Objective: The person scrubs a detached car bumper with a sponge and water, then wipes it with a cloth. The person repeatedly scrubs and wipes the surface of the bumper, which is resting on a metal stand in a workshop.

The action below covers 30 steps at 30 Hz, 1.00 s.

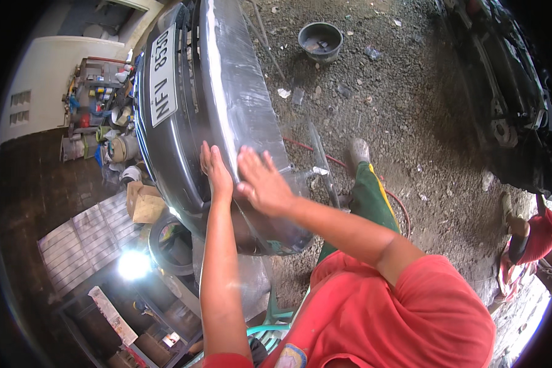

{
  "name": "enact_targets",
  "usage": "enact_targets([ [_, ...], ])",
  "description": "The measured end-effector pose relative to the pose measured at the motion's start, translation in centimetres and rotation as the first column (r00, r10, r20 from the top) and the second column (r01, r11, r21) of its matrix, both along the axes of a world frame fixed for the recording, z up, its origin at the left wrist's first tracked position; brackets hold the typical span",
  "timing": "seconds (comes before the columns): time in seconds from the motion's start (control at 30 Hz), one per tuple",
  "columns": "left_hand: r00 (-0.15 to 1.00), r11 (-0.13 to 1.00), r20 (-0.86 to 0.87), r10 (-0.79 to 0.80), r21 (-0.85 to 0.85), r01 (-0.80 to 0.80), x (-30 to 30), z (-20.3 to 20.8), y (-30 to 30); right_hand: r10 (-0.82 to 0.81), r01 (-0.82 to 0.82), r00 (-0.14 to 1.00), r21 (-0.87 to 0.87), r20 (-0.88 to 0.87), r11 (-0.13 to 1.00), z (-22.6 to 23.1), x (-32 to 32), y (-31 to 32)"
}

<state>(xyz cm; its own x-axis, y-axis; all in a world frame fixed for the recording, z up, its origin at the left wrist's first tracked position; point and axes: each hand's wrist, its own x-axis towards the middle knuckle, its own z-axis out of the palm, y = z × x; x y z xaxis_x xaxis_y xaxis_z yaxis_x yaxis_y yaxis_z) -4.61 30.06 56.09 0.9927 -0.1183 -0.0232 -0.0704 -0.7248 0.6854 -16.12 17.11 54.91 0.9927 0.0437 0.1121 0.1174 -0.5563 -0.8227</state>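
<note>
a round black plastic basin (321, 44) is sitting right of a curved dark-grey plastic bumper (242, 92) running out of view; left hand (218, 173) and right hand (265, 184) are lying flat on the bumper, grasping nothing.

A long dark-grey plastic bumper (245, 92) stretches before the person, a white rectangular plate (164, 73) on its left side. The bare left hand (218, 175) and right hand (265, 187) are side by side at its near half. To its right, a round black plastic basin (321, 42) lies on grey gravel (411, 110); to its left, a brown cardboard box (146, 203).
</note>
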Motion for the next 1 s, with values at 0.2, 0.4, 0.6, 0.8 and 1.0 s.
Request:
enact_targets([
  [0.2,1.0,1.0,0.013,0.025,-0.018,-0.024,0.4,0.3,0.5,-0.082,0.085,0.996,0.168,-0.024,0.982,1.0,-0.5,1.4],
  [0.4,1.0,1.0,0.011,0.018,-0.026,-0.018,0.5,0.0,0.7,-0.083,0.082,0.997,0.151,-0.003,0.985,1.1,-0.8,2.0],
  [0.6,0.999,0.999,-0.016,0.027,0.017,-0.027,0.0,0.5,-0.3,-0.136,0.144,0.988,0.137,-0.067,0.98,0.5,1.9,-0.1],
  [0.8,0.999,0.999,-0.028,0.033,-0.024,-0.033,-0.1,0.1,0.0,-0.033,0.03,0.999,0.082,0.036,0.996,0.3,0.6,-0.3],
  [1.0,0.999,0.999,0.041,0.031,0.036,-0.033,0.6,-0.6,0.7,-0.054,0.05,0.998,0.174,0.016,0.984,1.0,-1.5,2.1],
])
